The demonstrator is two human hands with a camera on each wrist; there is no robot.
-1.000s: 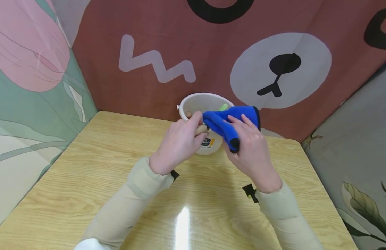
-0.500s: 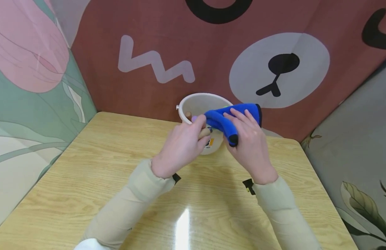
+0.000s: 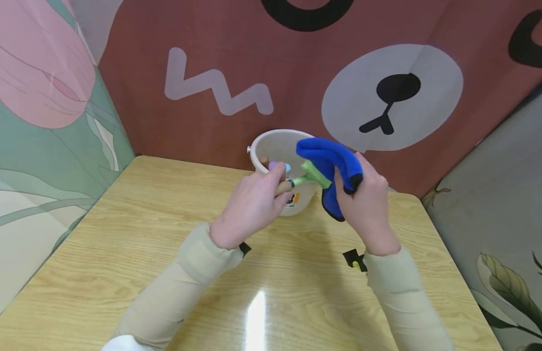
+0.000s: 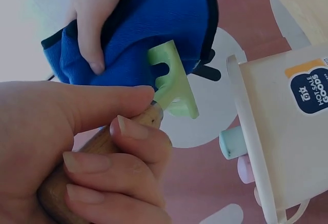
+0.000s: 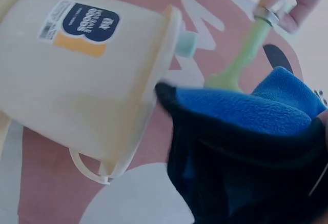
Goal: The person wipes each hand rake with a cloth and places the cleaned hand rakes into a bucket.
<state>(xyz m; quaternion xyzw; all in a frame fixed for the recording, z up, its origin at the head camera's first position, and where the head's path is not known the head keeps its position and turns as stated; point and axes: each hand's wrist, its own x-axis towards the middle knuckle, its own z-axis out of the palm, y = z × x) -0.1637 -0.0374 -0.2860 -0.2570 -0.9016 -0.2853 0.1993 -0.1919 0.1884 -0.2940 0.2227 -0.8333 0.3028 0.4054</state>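
Note:
My left hand (image 3: pixel 255 200) grips the wooden handle (image 4: pixel 97 147) of a small garden tool, thumb along its top. The tool's light green head (image 4: pixel 177 83), with a notch in it, points right toward the cloth. A blue cloth with black edging (image 3: pixel 330 158) is bunched in my right hand (image 3: pixel 365 204). In the left wrist view the cloth lies just behind the green head; whether they touch, I cannot tell. Part of the head hides behind the cloth in the right wrist view. Both hands are raised in front of a white bucket (image 3: pixel 260 146).
The bucket stands at the table's back edge with a label (image 4: pixel 312 85) on its side. Brown, purple and light blue (image 3: pixel 287 167) ends show at its rim. The wood-grain table (image 3: pixel 165 209) stretches before it, and a printed brown cloth wall (image 3: pixel 209 39) rises behind.
The blue cloth has come off the tool's green head, which is now uncovered. My right hand has shifted slightly right, and the cloth hangs more folded. My left hand has barely moved.

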